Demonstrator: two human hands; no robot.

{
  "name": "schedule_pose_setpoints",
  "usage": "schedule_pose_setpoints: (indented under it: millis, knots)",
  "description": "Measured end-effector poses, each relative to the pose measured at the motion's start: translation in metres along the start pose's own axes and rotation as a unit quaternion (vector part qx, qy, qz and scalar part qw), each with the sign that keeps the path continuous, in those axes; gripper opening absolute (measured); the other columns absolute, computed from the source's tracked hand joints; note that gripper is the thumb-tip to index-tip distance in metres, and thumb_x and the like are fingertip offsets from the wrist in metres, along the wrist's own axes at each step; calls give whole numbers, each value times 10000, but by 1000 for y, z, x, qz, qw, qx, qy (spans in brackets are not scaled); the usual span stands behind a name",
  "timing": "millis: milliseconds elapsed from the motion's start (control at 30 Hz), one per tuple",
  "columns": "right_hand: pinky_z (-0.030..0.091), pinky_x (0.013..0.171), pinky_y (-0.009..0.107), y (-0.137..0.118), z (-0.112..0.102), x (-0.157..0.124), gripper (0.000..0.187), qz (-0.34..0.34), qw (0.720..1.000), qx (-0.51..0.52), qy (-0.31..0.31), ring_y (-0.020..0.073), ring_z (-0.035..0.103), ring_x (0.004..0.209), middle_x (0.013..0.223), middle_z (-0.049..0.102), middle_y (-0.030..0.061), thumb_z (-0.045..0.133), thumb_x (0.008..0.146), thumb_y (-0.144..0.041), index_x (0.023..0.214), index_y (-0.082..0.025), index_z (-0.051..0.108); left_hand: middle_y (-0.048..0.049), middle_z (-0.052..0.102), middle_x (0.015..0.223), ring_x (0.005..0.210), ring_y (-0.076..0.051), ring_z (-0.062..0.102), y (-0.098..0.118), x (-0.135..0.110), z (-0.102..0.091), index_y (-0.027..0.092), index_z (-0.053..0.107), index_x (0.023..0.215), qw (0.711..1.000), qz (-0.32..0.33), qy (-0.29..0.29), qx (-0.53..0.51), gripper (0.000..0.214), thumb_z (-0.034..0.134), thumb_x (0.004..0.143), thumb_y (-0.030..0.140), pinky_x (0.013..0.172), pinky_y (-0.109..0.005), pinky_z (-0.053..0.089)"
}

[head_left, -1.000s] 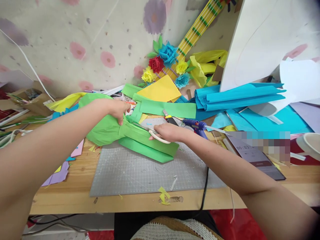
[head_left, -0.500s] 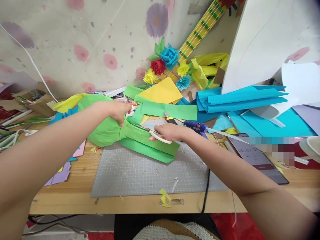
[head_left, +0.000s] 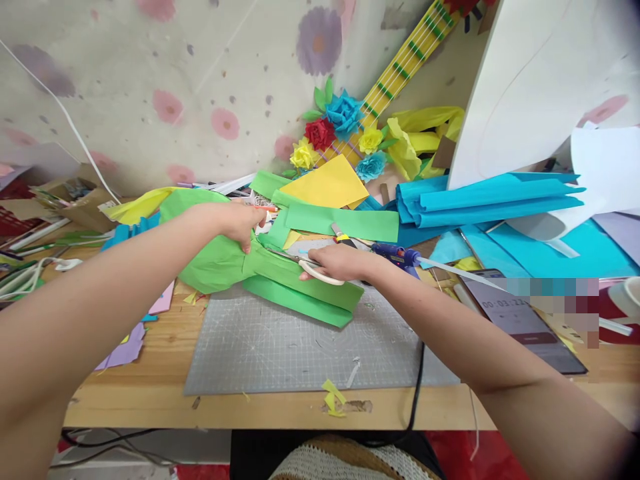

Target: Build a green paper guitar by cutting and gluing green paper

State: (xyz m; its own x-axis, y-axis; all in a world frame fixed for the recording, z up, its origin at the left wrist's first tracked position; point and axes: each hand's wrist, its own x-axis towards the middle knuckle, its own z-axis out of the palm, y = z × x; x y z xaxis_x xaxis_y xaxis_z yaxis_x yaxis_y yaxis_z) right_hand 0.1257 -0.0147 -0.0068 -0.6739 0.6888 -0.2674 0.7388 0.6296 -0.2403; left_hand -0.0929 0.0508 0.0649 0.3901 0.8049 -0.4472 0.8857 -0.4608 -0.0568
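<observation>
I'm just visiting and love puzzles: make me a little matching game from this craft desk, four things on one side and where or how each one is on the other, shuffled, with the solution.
Things
1. Scissors
2. Green paper
3. Cutting mat
4. Phone

Where or how
A. Grey, marked with grid lines
B. Lying on the desk, its screen showing a row of digits
C. In the right hand, with a white handle
D. Touched by the left hand, gathered narrow near the thumb

Right pairs: 1-C, 2-D, 3-A, 4-B
</observation>
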Motion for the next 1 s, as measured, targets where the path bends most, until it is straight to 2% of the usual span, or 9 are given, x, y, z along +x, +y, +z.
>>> schedule_pose_setpoints:
  millis: [267,433,533,633,733,800,867,933,1000]
  knots:
    - [304,568,253,8,8,-10,494,28,998,64,-2,196,560,737,871,643,83,496,801,-642,932,-172,576,-63,669,1089,1083,-275,533,17,-18,-4,208,530,1210,997,12,-2,77,688,721,554,280,985,-350,309]
    - [292,556,233,14,23,-21,313,36,980,190,50,130,469,666,759,572,-7,641,718,-466,803,-188,525,-52,671,1076,1083,-259,538,6,-17,3,229,449,1303,997,46,25,64,820,746,540,269,1022,-362,247]
    - [297,562,237,14,34,-22,261,43,958,269,93,122,447,653,719,535,-25,635,696,-402,761,-188,500,-72,648,1112,1151,-279,492,-2,-16,3,210,436,1316,989,79,89,83,817,739,558,254,1067,-412,174]
    - [310,558,242,12,49,-18,302,57,921,358,142,123,436,643,694,502,-33,651,659,-423,735,-193,471,-92,543,1271,1258,-296,391,1,-26,6,212,484,1255,965,93,233,76,629,670,655,225,1093,-450,145]
    - [351,569,248,5,67,-8,357,84,874,432,208,130,446,657,707,493,-32,666,632,-461,773,-196,473,-78,478,1320,1273,-280,377,18,-43,28,237,477,1229,916,7,401,-28,426,520,805,239,1079,-465,235]
    - [386,585,257,-4,76,1,367,101,849,464,232,142,474,676,722,510,-25,658,644,-470,810,-200,471,-89,476,1294,1247,-251,405,32,-50,57,243,427,1249,859,-97,487,-127,389,443,863,283,1054,-443,315]
    - [423,612,270,-14,81,10,372,113,824,496,249,156,513,715,770,550,-8,660,656,-452,856,-200,471,-118,446,1310,1238,-234,419,43,-50,92,238,361,1278,780,-204,539,-244,448,459,864,379,1018,-428,383]
    - [462,667,285,-24,83,19,375,117,794,533,267,170,555,789,866,595,22,668,668,-423,895,-199,472,-139,426,1343,1235,-231,443,51,-44,121,231,335,1277,692,-284,527,-403,606,577,778,476,982,-408,433]
    - [481,718,297,-33,85,27,368,122,770,563,275,179,581,852,943,617,45,667,685,-399,922,-199,469,-119,548,1237,1139,-219,552,56,-37,138,229,417,1195,628,-269,424,-595,556,591,748,510,891,-372,503]
